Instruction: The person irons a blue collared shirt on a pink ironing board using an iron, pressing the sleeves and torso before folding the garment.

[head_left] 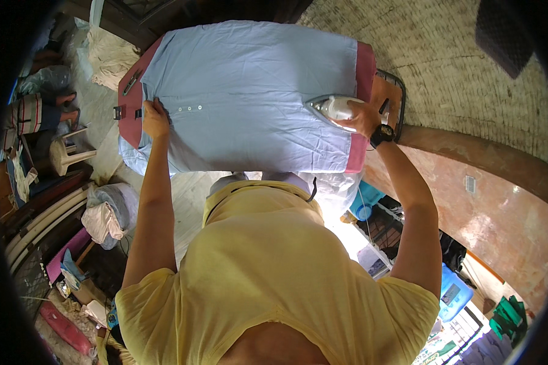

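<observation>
A light blue shirt [243, 73] with a short row of small buttons lies spread over a dark red ironing board [131, 125]. At the shirt's left end my left hand [156, 120] pinches its edge, the fingertips partly hidden by the hand. My right hand [360, 119], with a black watch on the wrist, is closed around the handle of a white and grey steam iron [335, 109]. The iron's soleplate rests on the shirt near its right end, its tip pointing left. Some creases run through the cloth around it.
A metal-framed rest [399, 100] juts from the board's right end. Left of the board are a pale plastic stool [64, 155], bundled cloth [109, 55] and another person's bare feet [69, 115]. A stone-faced ledge [463, 176] stands at the right. Plastic-wrapped bundles [112, 210] lie lower left.
</observation>
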`<state>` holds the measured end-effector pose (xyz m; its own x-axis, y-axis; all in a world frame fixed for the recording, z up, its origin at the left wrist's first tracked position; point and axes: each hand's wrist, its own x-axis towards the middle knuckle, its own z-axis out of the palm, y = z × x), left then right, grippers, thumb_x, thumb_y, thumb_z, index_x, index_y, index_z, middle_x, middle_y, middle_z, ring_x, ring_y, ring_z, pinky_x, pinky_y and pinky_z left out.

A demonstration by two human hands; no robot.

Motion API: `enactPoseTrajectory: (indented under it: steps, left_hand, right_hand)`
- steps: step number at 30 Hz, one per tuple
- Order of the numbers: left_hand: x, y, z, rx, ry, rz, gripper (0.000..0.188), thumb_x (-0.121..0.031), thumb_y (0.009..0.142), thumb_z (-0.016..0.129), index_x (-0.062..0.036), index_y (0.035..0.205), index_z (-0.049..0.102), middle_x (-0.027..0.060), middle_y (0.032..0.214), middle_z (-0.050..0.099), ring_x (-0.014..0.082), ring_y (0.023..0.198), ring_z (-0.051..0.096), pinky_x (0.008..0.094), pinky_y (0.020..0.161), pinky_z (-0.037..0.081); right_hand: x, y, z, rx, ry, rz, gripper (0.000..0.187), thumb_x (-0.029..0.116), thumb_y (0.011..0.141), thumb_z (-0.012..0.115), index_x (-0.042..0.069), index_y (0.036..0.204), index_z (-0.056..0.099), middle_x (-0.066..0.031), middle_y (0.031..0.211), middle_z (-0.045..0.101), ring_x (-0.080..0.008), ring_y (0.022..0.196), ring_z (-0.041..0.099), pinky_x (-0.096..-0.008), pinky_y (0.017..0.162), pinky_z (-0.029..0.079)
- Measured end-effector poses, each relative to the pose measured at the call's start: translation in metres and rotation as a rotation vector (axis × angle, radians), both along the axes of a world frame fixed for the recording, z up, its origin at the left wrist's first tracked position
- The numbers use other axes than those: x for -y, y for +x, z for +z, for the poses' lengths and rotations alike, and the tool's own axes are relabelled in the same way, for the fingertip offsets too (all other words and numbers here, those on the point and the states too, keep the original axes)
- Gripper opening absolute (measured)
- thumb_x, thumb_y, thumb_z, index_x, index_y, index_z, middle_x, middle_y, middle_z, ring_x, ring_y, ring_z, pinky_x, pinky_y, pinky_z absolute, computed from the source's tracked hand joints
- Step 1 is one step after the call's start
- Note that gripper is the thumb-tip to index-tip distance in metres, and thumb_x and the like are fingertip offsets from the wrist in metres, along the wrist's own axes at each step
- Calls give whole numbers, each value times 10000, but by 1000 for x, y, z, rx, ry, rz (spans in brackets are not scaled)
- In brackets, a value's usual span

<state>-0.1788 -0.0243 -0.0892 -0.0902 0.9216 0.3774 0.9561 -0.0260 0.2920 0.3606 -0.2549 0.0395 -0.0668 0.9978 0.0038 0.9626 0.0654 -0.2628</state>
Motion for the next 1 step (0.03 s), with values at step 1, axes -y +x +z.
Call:
enactPoseTrajectory:
  steps: [1]
  left_hand:
    - [0,0,0,13,17,-21,297,-378,981,500,-87,935,465,172,787,659,398,677,633,515,544,465]
  right_hand:
    - [-4,0,-3,-14,-16,-65,534,584,700,755,82,867,681,-134,784,704,-316,733,696,-408,683,568]
